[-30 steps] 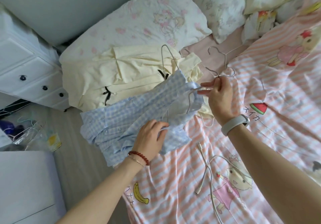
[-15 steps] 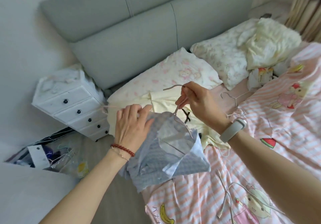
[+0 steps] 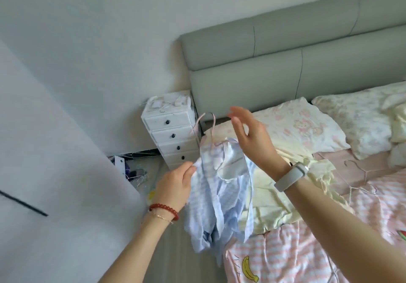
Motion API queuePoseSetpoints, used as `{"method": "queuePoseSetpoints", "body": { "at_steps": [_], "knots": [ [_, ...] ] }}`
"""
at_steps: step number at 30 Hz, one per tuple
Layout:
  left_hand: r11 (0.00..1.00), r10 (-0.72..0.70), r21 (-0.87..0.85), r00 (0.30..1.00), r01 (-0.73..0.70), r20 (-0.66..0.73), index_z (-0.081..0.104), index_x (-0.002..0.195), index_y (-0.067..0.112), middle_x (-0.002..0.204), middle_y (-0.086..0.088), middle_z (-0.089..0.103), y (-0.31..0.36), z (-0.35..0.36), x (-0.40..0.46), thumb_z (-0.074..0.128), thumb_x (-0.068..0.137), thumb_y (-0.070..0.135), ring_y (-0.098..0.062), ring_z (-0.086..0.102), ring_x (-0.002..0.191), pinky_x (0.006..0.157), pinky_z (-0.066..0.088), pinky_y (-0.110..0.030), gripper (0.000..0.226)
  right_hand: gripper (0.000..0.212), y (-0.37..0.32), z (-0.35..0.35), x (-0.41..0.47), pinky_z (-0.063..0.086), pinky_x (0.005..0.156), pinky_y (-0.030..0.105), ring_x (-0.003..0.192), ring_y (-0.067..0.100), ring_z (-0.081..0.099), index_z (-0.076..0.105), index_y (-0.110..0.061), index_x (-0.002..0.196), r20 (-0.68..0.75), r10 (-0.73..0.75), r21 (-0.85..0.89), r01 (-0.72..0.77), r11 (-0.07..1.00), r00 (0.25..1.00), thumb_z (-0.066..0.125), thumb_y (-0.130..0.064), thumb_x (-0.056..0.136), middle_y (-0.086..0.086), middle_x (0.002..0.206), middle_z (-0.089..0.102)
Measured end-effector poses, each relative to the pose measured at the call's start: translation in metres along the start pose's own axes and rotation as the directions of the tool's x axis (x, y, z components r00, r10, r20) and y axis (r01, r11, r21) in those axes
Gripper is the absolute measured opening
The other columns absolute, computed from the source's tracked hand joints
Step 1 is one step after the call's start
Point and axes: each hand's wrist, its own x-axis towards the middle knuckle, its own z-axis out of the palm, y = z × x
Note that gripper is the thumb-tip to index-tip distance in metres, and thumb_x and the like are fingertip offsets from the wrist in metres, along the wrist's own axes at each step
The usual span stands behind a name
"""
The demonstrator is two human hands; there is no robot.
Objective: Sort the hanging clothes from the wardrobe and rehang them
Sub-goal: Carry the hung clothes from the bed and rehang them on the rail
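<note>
Lifted off the bed since before — blue gingham shirt (image 3: pixel 219 199) on hanger (image 3: pixel 207 129), centre frame; left hand (image 3: pixel 175 186) pinched its shoulder, right hand (image 3: pixel 250 137) spread wide, released.

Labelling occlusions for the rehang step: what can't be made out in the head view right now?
- Wardrobe: not in the head view, so no telling where the blue checked garment goes.
- Left hand fingertips: tucked behind the garment's edge, so the grip is unclear.
- Hanger: shoulders hidden inside the fabric; only the hook shows.
- Right hand: motion-blurred, fingers spread, seemingly holding nothing.
- Cream garment: partly covered by the right forearm.
</note>
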Motion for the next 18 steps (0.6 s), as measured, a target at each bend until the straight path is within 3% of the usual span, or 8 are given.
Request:
{"method": "queuePoseSetpoints", "body": {
  "at_steps": [1, 3, 6, 10, 12, 14, 16, 18],
  "knots": [
    [0.999, -0.022, -0.038, 0.998, 0.02, -0.053, 0.049, 0.069, 0.03, 0.042, 0.008, 0.035, -0.001, -0.015, -0.008, 0.047, 0.095, 0.023, -0.008, 0.035, 0.04, 0.045, 0.025, -0.022, 0.026, 0.031, -0.002, 0.006, -0.011, 0.037, 0.089, 0.024, 0.103, 0.02, 0.058, 0.052, -0.006, 0.123, -0.047, 0.002, -0.056, -0.005, 0.998, 0.999, 0.048, -0.017, 0.095, 0.008, 0.115, 0.062],
    [0.992, -0.055, -0.123, 0.988, 0.037, -0.143, 0.049, 0.066, 0.03, 0.041, 0.008, 0.035, 0.001, -0.046, -0.028, 0.049, 0.093, 0.018, -0.008, 0.037, 0.042, 0.043, 0.024, -0.018, 0.03, 0.039, -0.005, 0.021, -0.034, 0.032, 0.095, 0.031, 0.112, 0.033, 0.05, 0.047, -0.001, 0.127, -0.008, 0.051, -0.191, -0.052, 0.98, 0.999, 0.054, -0.015, 0.091, 0.017, 0.122, 0.055],
    [0.981, -0.062, -0.194, 0.98, 0.025, -0.189, 0.048, 0.064, 0.031, 0.043, 0.007, 0.032, 0.01, -0.086, -0.067, 0.05, 0.092, 0.016, -0.009, 0.035, 0.044, 0.044, 0.023, -0.018, 0.032, 0.053, -0.028, 0.049, -0.061, 0.037, 0.094, 0.032, 0.113, 0.028, 0.047, 0.036, -0.005, 0.136, 0.131, 0.132, -0.152, -0.111, 0.982, 0.983, 0.057, -0.022, 0.089, 0.015, 0.123, 0.048],
    [0.969, -0.097, -0.243, 0.965, 0.036, -0.245, 0.045, 0.06, 0.025, 0.047, 0.007, 0.033, 0.011, -0.128, -0.135, 0.051, 0.092, 0.014, -0.009, 0.033, 0.048, 0.047, 0.024, -0.019, 0.034, 0.03, -0.072, 0.07, -0.087, 0.039, 0.07, 0.027, 0.086, 0.02, 0.056, 0.047, -0.017, 0.114, -0.071, 0.09, -0.054, -0.094, 0.994, 0.993, 0.053, -0.034, 0.09, -0.004, 0.097, 0.054],
    [0.961, -0.132, -0.27, 0.952, 0.056, -0.274, 0.047, 0.06, 0.022, 0.046, 0.009, 0.038, 0.005, -0.142, -0.17, 0.05, 0.092, 0.013, -0.007, 0.034, 0.047, 0.046, 0.025, -0.016, 0.033, 0.018, -0.091, 0.075, -0.104, 0.035, 0.065, 0.027, 0.077, 0.026, 0.057, 0.054, -0.01, 0.104, -0.022, 0.018, -0.131, -0.021, 0.991, 1.0, 0.052, -0.023, 0.092, 0.001, 0.088, 0.059],
    [0.959, -0.186, -0.264, 0.937, 0.107, -0.297, 0.054, 0.066, 0.006, 0.045, 0.007, 0.032, -0.003, -0.151, -0.205, 0.051, 0.092, 0.013, -0.009, 0.031, 0.046, 0.045, 0.025, -0.017, 0.028, 0.013, -0.112, 0.076, -0.122, 0.028, 0.059, 0.027, 0.069, 0.032, 0.054, 0.058, -0.003, 0.092, 0.069, -0.045, -0.175, 0.057, 0.983, 0.997, 0.051, -0.014, 0.092, 0.008, 0.075, 0.06],
    [0.96, -0.223, -0.233, 0.929, 0.157, -0.295, 0.055, 0.07, -0.001, 0.049, 0.006, 0.03, -0.011, -0.156, -0.237, 0.051, 0.092, 0.016, -0.011, 0.028, 0.047, 0.047, 0.024, -0.021, 0.028, 0.011, -0.142, 0.075, -0.135, 0.024, 0.054, 0.024, 0.057, 0.025, 0.047, 0.059, -0.001, 0.088, 0.133, -0.09, -0.14, 0.108, 0.984, 0.987, 0.053, -0.01, 0.09, 0.003, 0.064, 0.053],
    [0.96, -0.237, -0.214, 0.928, 0.179, -0.288, 0.051, 0.066, 0.003, 0.051, 0.005, 0.03, -0.014, -0.162, -0.267, 0.051, 0.093, 0.018, -0.011, 0.027, 0.049, 0.051, 0.026, -0.026, 0.031, 0.009, -0.177, 0.077, -0.152, 0.029, 0.051, 0.017, 0.051, 0.009, 0.044, 0.062, -0.001, 0.091, 0.221, -0.146, -0.054, 0.161, 0.985, 0.964, 0.056, -0.004, 0.086, -0.002, 0.062, 0.051]
  ]
}}
